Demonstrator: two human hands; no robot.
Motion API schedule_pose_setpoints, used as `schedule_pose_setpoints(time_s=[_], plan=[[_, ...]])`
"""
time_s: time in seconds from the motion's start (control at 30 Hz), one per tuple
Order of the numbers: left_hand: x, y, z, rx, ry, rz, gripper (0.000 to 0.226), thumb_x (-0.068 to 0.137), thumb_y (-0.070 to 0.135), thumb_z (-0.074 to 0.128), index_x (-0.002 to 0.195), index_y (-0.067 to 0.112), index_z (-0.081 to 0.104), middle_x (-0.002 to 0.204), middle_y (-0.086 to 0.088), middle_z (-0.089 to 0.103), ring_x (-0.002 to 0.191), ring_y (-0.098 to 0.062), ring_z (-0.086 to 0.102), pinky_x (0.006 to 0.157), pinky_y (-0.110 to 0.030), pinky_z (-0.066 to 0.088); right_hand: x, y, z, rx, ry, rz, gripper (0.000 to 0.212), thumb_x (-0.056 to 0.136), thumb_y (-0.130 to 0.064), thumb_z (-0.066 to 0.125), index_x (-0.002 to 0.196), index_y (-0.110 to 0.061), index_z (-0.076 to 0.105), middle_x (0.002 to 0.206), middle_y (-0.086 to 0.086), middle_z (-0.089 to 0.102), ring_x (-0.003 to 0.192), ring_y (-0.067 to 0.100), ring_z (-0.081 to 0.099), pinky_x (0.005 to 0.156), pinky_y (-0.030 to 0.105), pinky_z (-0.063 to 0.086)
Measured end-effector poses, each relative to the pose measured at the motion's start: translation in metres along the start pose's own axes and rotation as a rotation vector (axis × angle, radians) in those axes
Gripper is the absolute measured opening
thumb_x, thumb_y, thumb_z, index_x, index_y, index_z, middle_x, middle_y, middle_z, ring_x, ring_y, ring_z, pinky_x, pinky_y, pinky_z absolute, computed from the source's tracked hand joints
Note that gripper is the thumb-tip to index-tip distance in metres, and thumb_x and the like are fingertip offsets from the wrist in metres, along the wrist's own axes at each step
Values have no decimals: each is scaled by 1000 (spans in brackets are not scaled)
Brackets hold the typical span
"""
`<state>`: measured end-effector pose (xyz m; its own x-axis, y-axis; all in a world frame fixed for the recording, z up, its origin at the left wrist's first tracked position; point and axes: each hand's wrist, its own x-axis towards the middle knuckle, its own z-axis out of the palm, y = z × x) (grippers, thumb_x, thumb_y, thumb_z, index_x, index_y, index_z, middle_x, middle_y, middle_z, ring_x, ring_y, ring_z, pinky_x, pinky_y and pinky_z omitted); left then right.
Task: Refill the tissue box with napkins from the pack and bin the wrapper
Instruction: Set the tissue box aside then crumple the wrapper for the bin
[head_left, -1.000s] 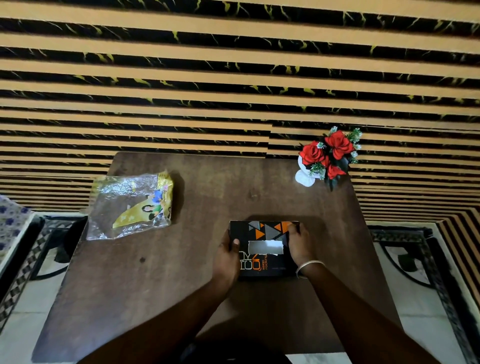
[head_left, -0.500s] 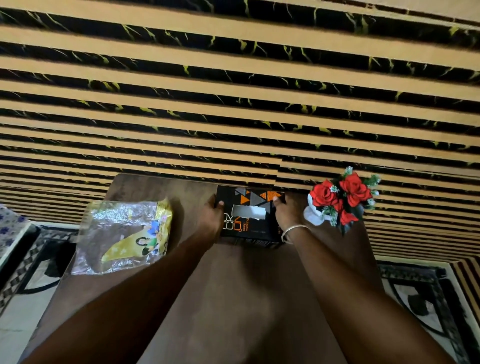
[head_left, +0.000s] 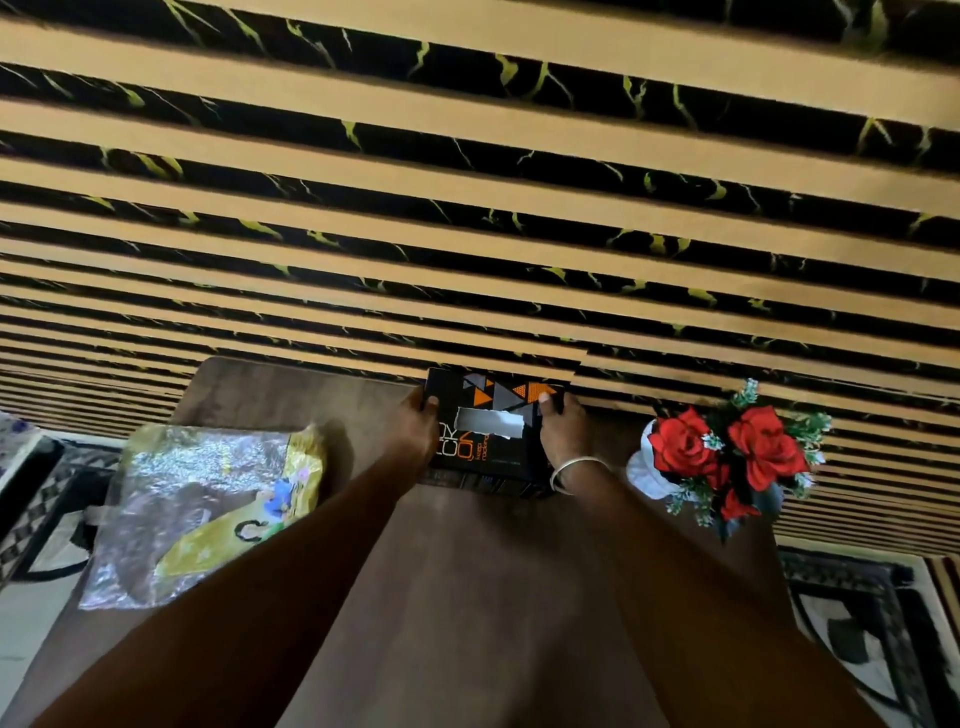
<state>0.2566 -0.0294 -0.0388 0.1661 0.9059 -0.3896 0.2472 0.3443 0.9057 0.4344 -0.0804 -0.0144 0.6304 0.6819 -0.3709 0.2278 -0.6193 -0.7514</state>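
The black tissue box with orange and grey triangles stands at the far edge of the brown table, against the striped wall. A white napkin shows in its top slot. My left hand grips its left side and my right hand, a bangle on the wrist, grips its right side. The clear and yellow wrapper lies flat and crumpled on the table's left side, partly over the edge.
A white vase of red artificial roses stands at the table's far right corner, close to my right wrist. The striped black and tan wall rises right behind the table. Patterned floor tiles flank the table.
Both hands have pushed the tissue box from the middle of the table away to its far edge by the wall. The wrapper and the vase have stayed put.
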Motion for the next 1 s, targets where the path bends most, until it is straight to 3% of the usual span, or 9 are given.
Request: schedule_pose_setpoints(time_s=[0.13,0.27,0.37,0.53,0.67,0.77,0.87,0.97,1.0], plan=[[9,-1,6,18,49,-12,18,104,24,42,92,25,55,87,-8,60,82,-30,58,69,-39,53,9,5,6,31,27,-17,54,104,-34,42,148,-4,35,153,18,40,141,33,37,111,35,31],[13,-9,10,86,103,45,25,104,22,41,84,34,51,78,-3,58,67,-18,55,57,-24,47,10,16,9,62,19,-20,58,103,-39,41,151,-7,32,156,15,35,144,31,33,114,34,28],[15,-9,9,113,93,44,19,104,25,40,90,29,53,84,0,59,70,-11,55,63,-25,46,10,24,11,71,17,-39,59,103,-41,39,152,-8,31,156,15,35,145,31,32,116,36,27],[17,-8,11,158,96,12,22,104,29,40,115,18,55,96,-7,60,84,-20,57,67,-27,49,10,26,12,55,17,-45,59,103,-40,38,151,-7,29,156,16,36,144,32,33,114,36,29],[14,-8,11,122,102,53,15,104,28,42,101,20,55,84,-8,62,78,-29,61,66,-33,55,12,26,9,57,-4,-57,60,103,-41,38,152,-7,29,156,17,35,144,33,33,115,37,28],[9,-1,3,76,83,44,33,102,40,39,125,21,53,117,-15,65,106,-34,64,90,-50,55,9,27,4,87,41,-60,59,103,-48,33,152,-17,31,152,17,40,139,34,39,113,43,31],[-12,14,-11,63,200,145,56,103,45,33,154,23,26,137,0,52,122,-11,51,99,-30,46,-3,23,-2,121,236,-114,59,99,-58,30,151,-28,30,151,12,44,136,33,45,109,46,39],[-40,16,-38,78,365,298,55,104,40,35,154,18,26,151,2,42,129,7,35,98,-1,31,-35,11,6,139,292,-333,68,94,-65,28,151,-27,30,159,2,33,144,23,35,115,41,35],[-51,11,-58,94,438,327,54,104,39,37,154,18,28,154,2,39,134,4,33,102,-3,30,-53,3,18,155,273,-426,67,95,-61,30,150,-23,33,159,2,33,145,20,33,116,36,33]])
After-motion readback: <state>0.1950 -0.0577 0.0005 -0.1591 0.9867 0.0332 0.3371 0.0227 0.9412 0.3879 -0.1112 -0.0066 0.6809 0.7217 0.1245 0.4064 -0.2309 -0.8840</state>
